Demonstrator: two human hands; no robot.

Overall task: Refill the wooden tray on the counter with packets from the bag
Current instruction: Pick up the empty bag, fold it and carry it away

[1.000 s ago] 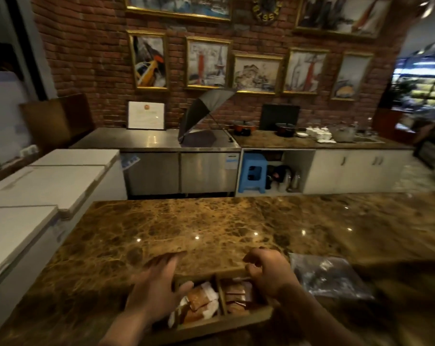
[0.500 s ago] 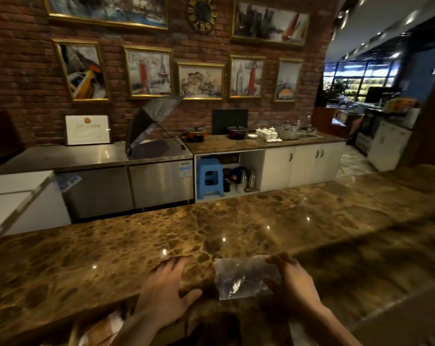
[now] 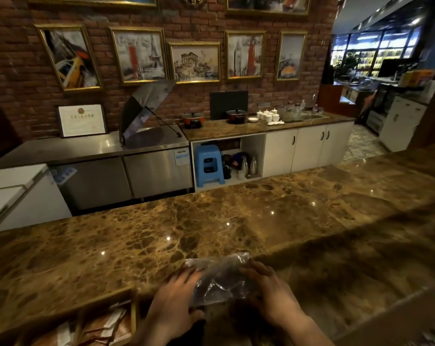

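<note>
A clear plastic bag (image 3: 220,279) with dark contents lies on the brown marble counter (image 3: 211,226) near its front edge. My left hand (image 3: 172,305) grips the bag's left side and my right hand (image 3: 271,293) grips its right side. The wooden tray (image 3: 134,310) sits at the lower left, partly cut off by the frame. Brown and white packets (image 3: 104,328) lie inside it.
Behind the counter stand a steel fridge unit (image 3: 126,176) with an open umbrella (image 3: 144,108) on top, white cabinets (image 3: 308,148), a blue stool (image 3: 208,166) and white chest freezers (image 3: 17,196) at the left.
The view swung right and the tray slid to the lower left. My hands left the tray; the right reached the bag first, and both now hold it.
</note>
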